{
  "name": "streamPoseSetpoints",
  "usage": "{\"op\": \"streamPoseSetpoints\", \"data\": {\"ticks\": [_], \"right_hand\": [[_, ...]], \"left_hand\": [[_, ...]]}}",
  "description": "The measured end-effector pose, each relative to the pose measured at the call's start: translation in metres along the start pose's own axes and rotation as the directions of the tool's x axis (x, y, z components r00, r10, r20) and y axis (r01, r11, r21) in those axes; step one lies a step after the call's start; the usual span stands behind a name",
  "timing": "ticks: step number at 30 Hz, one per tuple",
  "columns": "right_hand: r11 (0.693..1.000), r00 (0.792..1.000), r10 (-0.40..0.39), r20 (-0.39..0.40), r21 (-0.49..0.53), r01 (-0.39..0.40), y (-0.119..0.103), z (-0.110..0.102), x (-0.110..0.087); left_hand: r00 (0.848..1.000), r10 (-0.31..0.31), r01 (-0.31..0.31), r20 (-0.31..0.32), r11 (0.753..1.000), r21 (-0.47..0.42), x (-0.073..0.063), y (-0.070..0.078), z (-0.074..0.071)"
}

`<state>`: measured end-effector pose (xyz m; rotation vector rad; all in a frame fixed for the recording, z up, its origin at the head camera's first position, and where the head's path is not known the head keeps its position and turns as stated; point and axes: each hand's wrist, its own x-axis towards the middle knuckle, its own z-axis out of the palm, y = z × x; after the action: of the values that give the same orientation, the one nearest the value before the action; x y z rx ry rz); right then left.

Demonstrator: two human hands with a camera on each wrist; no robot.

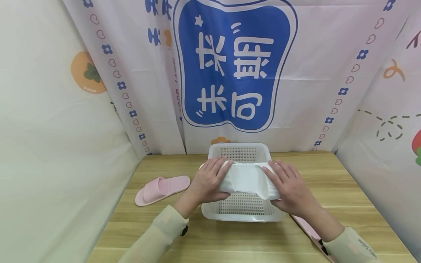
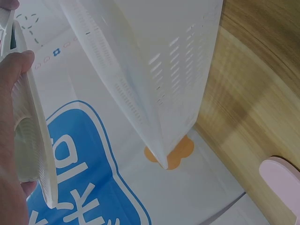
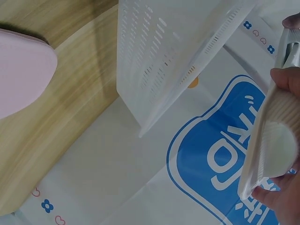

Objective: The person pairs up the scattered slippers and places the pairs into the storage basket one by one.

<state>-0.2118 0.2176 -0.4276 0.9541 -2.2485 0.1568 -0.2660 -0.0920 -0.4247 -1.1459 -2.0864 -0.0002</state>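
Over the white perforated basket (image 1: 241,218), both hands grip a white ribbed piece (image 1: 250,177) with a smooth middle and curved cut-out edges. Its exact kind cannot be told. The left hand (image 1: 210,180) holds one end, fingers over the top and thumb below. At the other end, the right hand (image 1: 291,188) has the same grip. In the left wrist view the ribbed piece (image 2: 40,154) shows a thin rim and a rounded opening. From the right wrist, the ribbed piece (image 3: 262,126) appears apart from the basket (image 3: 154,51), which stands on the table.
A pink slipper (image 1: 162,190) lies left of the basket on the wooden table (image 1: 236,241). Another pink item (image 1: 306,228) lies partly hidden under the right forearm. Printed cloth (image 1: 236,65) hangs behind the table and at both sides.
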Motion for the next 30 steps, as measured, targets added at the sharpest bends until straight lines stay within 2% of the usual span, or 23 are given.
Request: {"op": "streamPoseSetpoints", "data": {"ticks": [18, 30], "right_hand": [[1.0, 1.0, -0.001, -0.009, 0.0, 0.001, -0.0042, 0.0009, 0.0048], [1.0, 1.0, 0.0, -0.014, -0.013, 0.0, -0.0085, 0.0032, 0.008]], "left_hand": [[1.0, 0.002, -0.003, -0.025, 1.0, -0.011, 0.0043, 0.0032, 0.0015], [1.0, 0.0, 0.0, -0.018, 1.0, -0.003, 0.0074, 0.0053, 0.0022]]}}
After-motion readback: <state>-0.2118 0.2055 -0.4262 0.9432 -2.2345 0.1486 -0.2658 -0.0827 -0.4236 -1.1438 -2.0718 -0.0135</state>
